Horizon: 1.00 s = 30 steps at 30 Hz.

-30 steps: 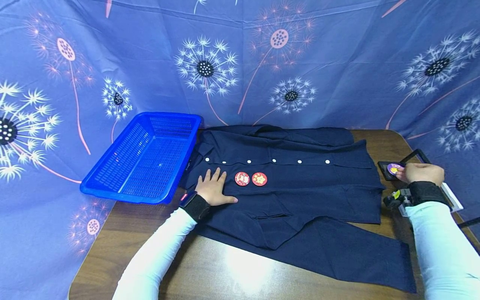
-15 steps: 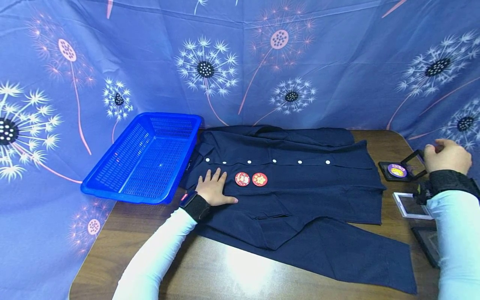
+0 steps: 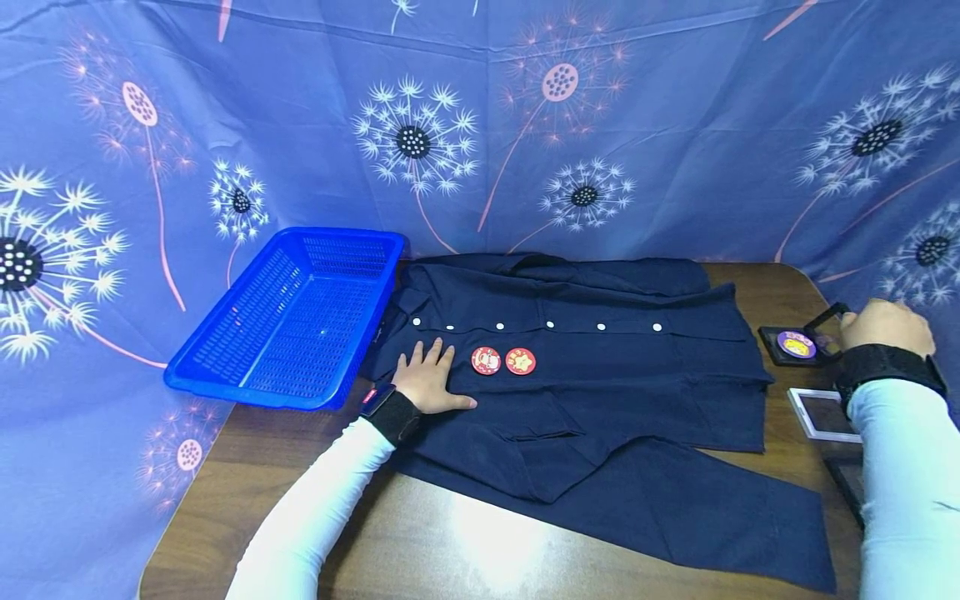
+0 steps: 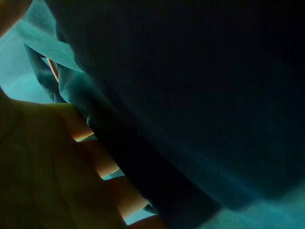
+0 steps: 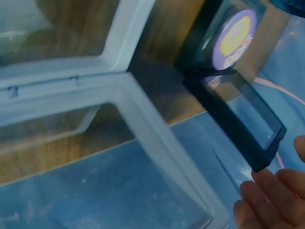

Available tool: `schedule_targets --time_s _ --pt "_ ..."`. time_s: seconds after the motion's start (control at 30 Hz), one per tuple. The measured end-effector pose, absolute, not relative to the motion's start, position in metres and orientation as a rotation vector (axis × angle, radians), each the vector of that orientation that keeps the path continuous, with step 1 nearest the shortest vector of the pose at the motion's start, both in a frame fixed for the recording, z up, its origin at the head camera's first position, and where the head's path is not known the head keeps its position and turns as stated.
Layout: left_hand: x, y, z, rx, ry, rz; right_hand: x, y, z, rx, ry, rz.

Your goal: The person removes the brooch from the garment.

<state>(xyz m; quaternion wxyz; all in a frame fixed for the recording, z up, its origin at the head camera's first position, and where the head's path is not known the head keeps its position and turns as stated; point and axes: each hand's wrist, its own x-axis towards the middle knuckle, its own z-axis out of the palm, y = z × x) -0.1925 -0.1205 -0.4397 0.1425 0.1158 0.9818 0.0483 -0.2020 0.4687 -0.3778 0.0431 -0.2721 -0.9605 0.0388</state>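
Note:
My left hand (image 3: 423, 385) lies flat with spread fingers on a dark navy button-up shirt (image 3: 637, 392), near its collar. Two round red badges (image 3: 486, 361) sit side by side on the shirt, right of that hand. At the table's right side, a purple round badge (image 3: 796, 344) with a yellow figure rests in an open black case (image 3: 780, 350). Beside the case is my right hand (image 3: 888, 327). In the right wrist view its fingertips (image 5: 259, 179) touch the free edge of the case's raised clear-windowed lid (image 5: 238, 124), the thumb standing apart.
A blue plastic basket (image 3: 277, 333) stands left of the shirt. A white-framed clear case (image 3: 813, 414) lies open nearer me, and another black case (image 3: 846, 483) is partly hidden by my right sleeve. A dandelion-patterned blue cloth (image 3: 480, 125) hangs behind the table.
My right hand has let go of the purple badge, which now lies in the black case. The hand moved right, then down to the lid's edge. My left hand stays put.

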Motion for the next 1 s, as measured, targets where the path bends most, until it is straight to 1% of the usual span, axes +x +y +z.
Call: schedule_targets --time_s 0.23,0.47,0.6,0.8,1.0 --pt "-0.1911 -0.1202 -0.4392 0.339 2.840 0.144 -0.2025 0.4701 -0.3785 -0.878 -3.002 0.081" --pt "-0.1915 -0.1197 -0.4398 0.329 2.835 0.141 -0.1988 0.4707 -0.3817 -0.775 -3.034 0.092" --pt "-0.1910 -0.1192 -0.4387 0.333 2.837 0.138 -0.2019 0.4746 -0.3840 -0.803 -3.061 0.106" --pt "-0.1900 -0.1185 -0.4373 0.332 2.841 0.148 -0.2031 0.4744 -0.3845 -0.771 -3.055 0.068" --pt "-0.1893 -0.1183 -0.4352 0.332 2.842 0.145 -0.2009 0.4676 -0.3837 -0.718 -2.987 0.127"
